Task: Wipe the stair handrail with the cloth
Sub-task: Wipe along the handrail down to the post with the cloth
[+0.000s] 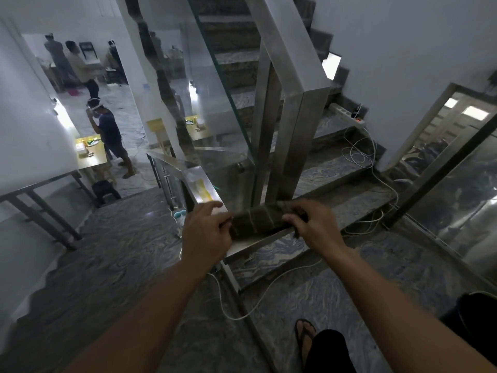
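A dark green cloth point(256, 219) with pale stripes lies stretched over the flat top of the steel handrail point(200, 188) where the rail turns a corner. My left hand point(205, 232) grips the cloth's left end, fingers curled over the rail. My right hand point(309, 223) grips the cloth's right end, thumb and fingers curled round it. A second stretch of handrail point(285, 44) climbs away beside the upper flight, on square steel posts with a glass panel.
Marble steps point(336, 168) rise ahead with white cables point(360, 154) trailing over them and a power strip point(347, 113) on one tread. A glass door point(457, 162) stands at right. Below left, people stand near a table point(91, 157). My sandalled foot point(305, 335) is on the landing.
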The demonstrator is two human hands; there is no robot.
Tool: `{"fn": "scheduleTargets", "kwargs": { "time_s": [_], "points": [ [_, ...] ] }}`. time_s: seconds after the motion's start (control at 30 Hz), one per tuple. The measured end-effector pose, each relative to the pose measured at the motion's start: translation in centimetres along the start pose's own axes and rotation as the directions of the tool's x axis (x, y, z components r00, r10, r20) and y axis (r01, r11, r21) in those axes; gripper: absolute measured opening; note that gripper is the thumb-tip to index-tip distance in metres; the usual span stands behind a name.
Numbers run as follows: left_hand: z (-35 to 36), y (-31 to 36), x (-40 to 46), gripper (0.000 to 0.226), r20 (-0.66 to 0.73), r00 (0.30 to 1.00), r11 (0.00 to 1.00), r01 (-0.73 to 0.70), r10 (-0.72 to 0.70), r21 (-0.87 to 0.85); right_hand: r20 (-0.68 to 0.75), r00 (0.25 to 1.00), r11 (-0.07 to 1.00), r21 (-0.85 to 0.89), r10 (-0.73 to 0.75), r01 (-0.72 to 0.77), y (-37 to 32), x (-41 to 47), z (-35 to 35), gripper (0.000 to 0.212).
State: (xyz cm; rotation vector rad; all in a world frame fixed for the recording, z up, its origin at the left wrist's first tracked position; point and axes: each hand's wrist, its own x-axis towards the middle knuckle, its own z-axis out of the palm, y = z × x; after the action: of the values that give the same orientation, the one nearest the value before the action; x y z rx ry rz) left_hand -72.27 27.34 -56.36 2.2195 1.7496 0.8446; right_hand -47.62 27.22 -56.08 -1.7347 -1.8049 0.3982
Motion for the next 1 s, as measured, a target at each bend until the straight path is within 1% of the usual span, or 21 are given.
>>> {"fn": "scheduleTargets", "kwargs": {
  "time_s": [0.03,0.07,0.13,0.2,0.27,0.33,0.37,0.4,0.47,0.53,0.57,0.73,0.83,1.0],
  "points": [
    [0.3,-0.2,-0.6,0.026,0.102,0.995,0.998,0.012,-0.019,0.065,0.087,0.996,1.000,-0.029,0.010,-0.008,0.5,-0.5,0.6,0.024],
    [0.6,-0.3,-1.2,0.033,0.177,0.984,0.991,-0.001,-0.023,0.134,0.126,0.992,0.999,-0.049,0.013,-0.007,0.8,-1.0,1.1,0.023],
    [1.0,0.2,-1.9,0.051,0.246,0.969,0.966,-0.067,0.003,0.251,0.094,0.995,0.998,-0.065,0.016,-0.010,1.2,-1.4,1.7,0.022],
    [1.6,1.0,-2.3,0.058,0.275,0.960,0.942,-0.142,0.056,0.303,0.040,0.998,0.992,-0.115,0.046,-0.041,0.9,-1.5,2.0,0.023],
    [2.2,1.9,-2.5,0.064,0.314,0.944,0.930,-0.198,0.097,0.309,0.004,0.995,0.981,-0.164,0.101,-0.099,0.4,-1.2,2.4,0.031],
    [2.5,2.8,-2.4,0.069,0.356,0.932,0.948,-0.170,0.067,0.267,-0.033,0.983,0.973,-0.145,0.179,-0.182,-0.3,-0.9,2.8,0.042],
    [2.6,3.2,-2.3,0.065,0.366,0.929,0.959,-0.142,0.045,0.245,-0.038,0.978,0.968,-0.137,0.206,-0.209,-0.7,-0.7,3.0,0.046],
    [2.8,3.4,-2.3,0.059,0.373,0.927,0.968,-0.116,0.024,0.224,-0.024,0.976,0.963,-0.153,0.218,-0.220,-1.0,-0.5,3.2,0.050],
    [3.3,3.6,-2.2,0.061,0.366,0.931,0.974,-0.081,-0.002,0.212,0.076,0.969,0.945,-0.247,0.237,-0.212,-1.2,0.0,3.7,0.061],
    [3.8,3.5,-2.1,0.069,0.359,0.933,0.974,-0.048,-0.036,0.223,0.211,0.942,0.916,-0.361,0.263,-0.175,-1.1,0.3,4.0,0.073],
    [4.0,3.3,-2.0,0.072,0.372,0.927,0.972,-0.043,-0.048,0.233,0.260,0.930,0.903,-0.406,0.259,-0.138,-0.8,0.3,4.0,0.075],
    [4.2,1.9,-2.1,0.073,0.429,0.902,0.948,-0.098,-0.044,0.302,0.386,0.914,0.849,-0.520,0.129,0.100,0.5,-0.1,2.8,0.074],
    [3.7,1.4,-2.3,0.073,0.436,0.900,0.941,-0.126,-0.026,0.315,0.430,0.902,0.824,-0.520,0.026,0.225,1.1,-0.4,2.5,0.072],
    [2.6,0.1,-2.1,0.072,0.485,0.874,0.944,-0.187,0.033,0.272,0.436,0.897,0.824,-0.482,-0.069,0.297,0.8,-1.0,3.1,0.069]
  ]
}}
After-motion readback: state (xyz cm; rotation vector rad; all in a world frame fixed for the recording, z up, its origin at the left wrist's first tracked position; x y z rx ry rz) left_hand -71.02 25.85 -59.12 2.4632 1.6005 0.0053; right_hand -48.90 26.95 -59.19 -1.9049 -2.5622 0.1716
